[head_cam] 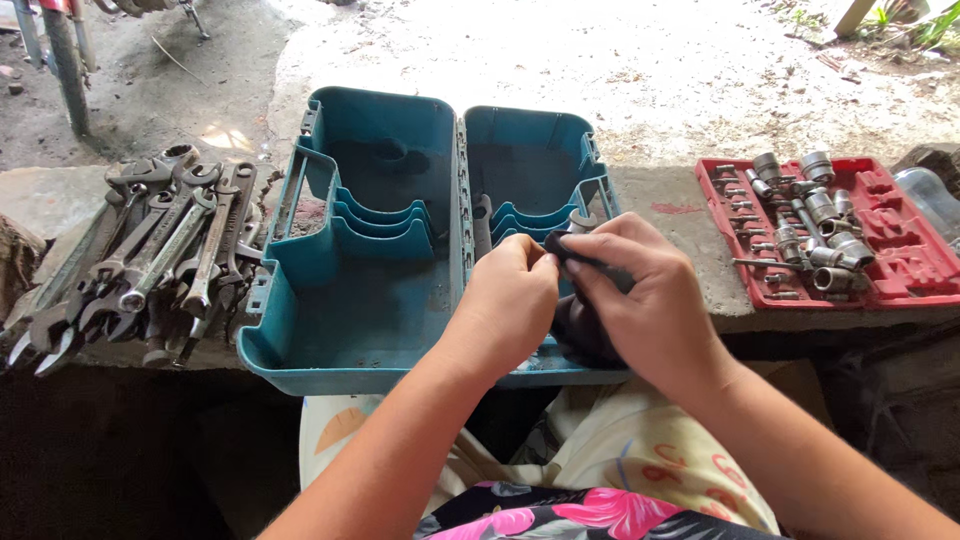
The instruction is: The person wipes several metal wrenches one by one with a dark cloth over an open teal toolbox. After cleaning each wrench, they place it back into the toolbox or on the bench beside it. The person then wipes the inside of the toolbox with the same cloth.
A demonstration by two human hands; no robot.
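An open teal plastic tool case [345,300] lies on a concrete ledge in front of me. Over its right half, my left hand [505,300] and my right hand [640,295] meet. Both are closed on a small dark tool [590,268] with a silvery end [578,222] that shows just above my right fingers. A dark rag or second dark piece [578,335] sits under my right palm. My fingers hide most of the tool.
A pile of several spanners and wrenches [150,255] lies at the left of the ledge. At the right, a red tray [905,260] holds several sockets and bits. A clear bottle [935,195] sits beside it. A wheel [65,60] stands at the far left.
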